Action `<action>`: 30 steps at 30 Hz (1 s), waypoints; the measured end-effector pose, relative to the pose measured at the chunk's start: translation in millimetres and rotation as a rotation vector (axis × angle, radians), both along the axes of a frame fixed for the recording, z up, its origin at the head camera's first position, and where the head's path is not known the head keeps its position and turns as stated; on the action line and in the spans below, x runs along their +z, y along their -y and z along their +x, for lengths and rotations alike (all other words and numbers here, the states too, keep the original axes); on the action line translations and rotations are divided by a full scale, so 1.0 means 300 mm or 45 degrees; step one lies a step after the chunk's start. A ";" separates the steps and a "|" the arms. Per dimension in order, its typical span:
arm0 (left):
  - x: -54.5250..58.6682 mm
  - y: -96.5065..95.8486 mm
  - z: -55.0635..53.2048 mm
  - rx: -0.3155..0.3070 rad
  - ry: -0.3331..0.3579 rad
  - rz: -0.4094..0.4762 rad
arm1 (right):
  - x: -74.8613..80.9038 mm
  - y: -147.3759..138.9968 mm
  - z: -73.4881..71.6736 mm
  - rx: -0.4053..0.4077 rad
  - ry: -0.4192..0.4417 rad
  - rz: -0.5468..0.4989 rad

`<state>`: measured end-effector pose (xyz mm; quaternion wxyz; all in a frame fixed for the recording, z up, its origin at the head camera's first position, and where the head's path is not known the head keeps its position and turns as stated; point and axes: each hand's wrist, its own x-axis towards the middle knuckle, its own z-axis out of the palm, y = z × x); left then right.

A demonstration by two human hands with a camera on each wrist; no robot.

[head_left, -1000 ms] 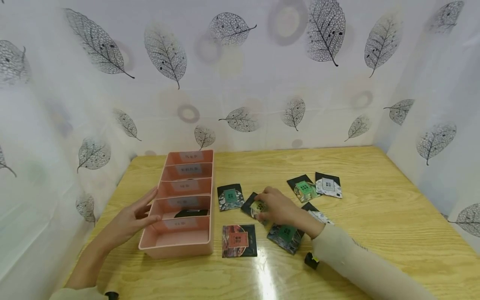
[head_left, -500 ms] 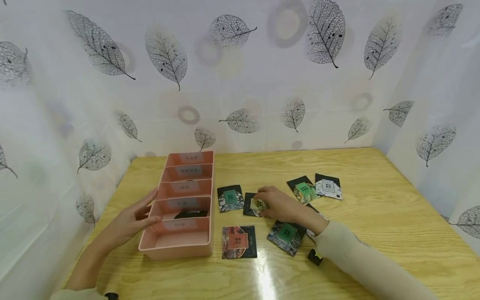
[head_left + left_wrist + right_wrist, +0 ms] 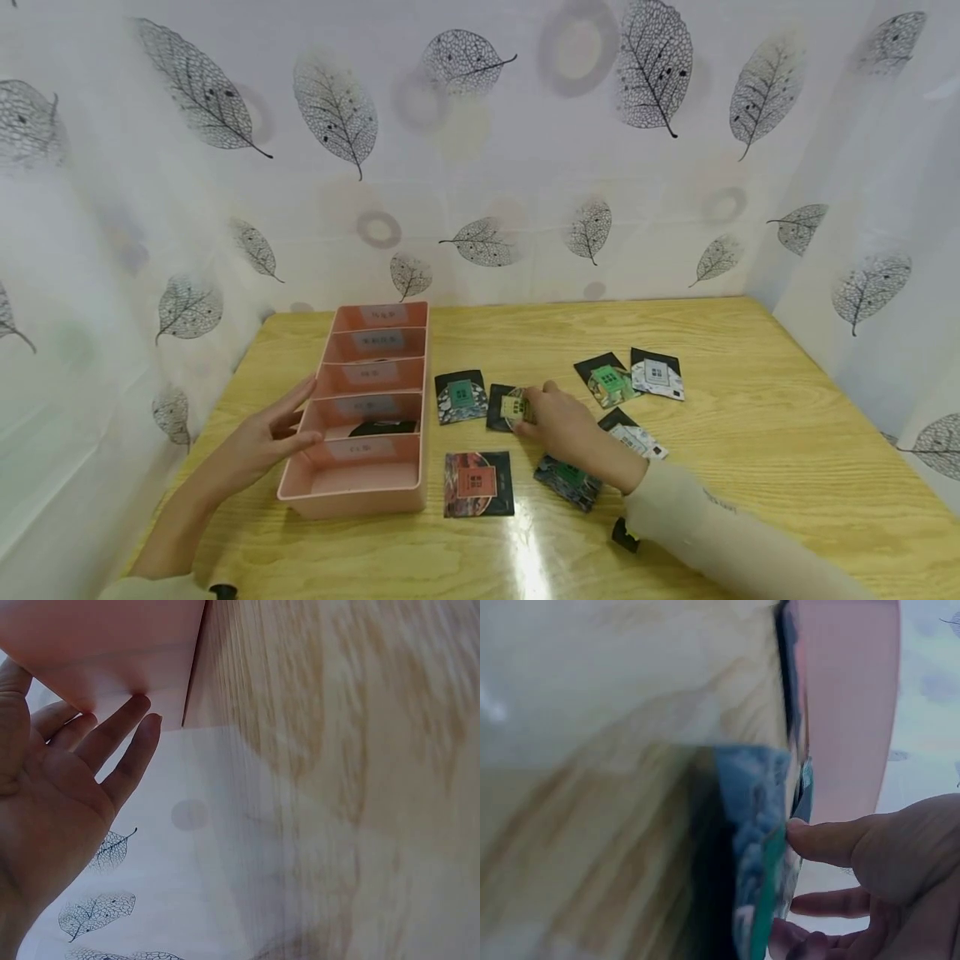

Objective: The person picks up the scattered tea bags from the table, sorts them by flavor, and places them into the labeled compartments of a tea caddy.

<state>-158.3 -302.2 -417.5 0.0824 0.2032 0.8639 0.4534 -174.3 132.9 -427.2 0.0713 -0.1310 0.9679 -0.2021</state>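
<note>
My left hand (image 3: 258, 446) rests against the left side of a long pink divided box (image 3: 352, 504), its thumb at the rim and its fingers fairly straight. From below, the left wrist view shows those fingertips touching the box wall (image 3: 112, 630). My right hand (image 3: 566, 425) pinches the right end of a black tea sachet (image 3: 504, 408) with a yellow label, thumb and fingers at its edges. That end is partly hidden under the hand. Just below the hand lies a dark sachet (image 3: 567, 483) with a green label, partly covered by it.
Left of centre lie a teal-labelled sachet (image 3: 461, 397) and a red-labelled one (image 3: 478, 483). Farther right are a green-labelled sachet (image 3: 607, 380) and white ones (image 3: 657, 373). A black packet (image 3: 382, 427) sits in one labelled compartment. A leaf-print curtain (image 3: 480, 167) encloses the table (image 3: 750, 517).
The yellow-labelled sachet has turned from slanted to nearly straight under my right hand. The right hand has since shifted slightly to the right. My left hand stays on the box.
</note>
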 end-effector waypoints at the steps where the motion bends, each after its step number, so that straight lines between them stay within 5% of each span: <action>1: 0.001 0.000 0.000 0.002 0.002 -0.003 | 0.000 0.001 -0.002 0.005 -0.005 0.016; 21: 0.005 0.003 -0.001 0.005 0.022 0.002 | 0.005 -0.081 -0.112 0.480 -0.105 -0.009; 25: 0.007 0.003 0.000 0.008 0.026 0.002 | -0.004 -0.078 -0.106 0.402 -0.147 -0.006; 30: 0.011 0.003 0.000 0.010 0.029 -0.009 | -0.011 -0.061 -0.071 0.183 -0.186 0.100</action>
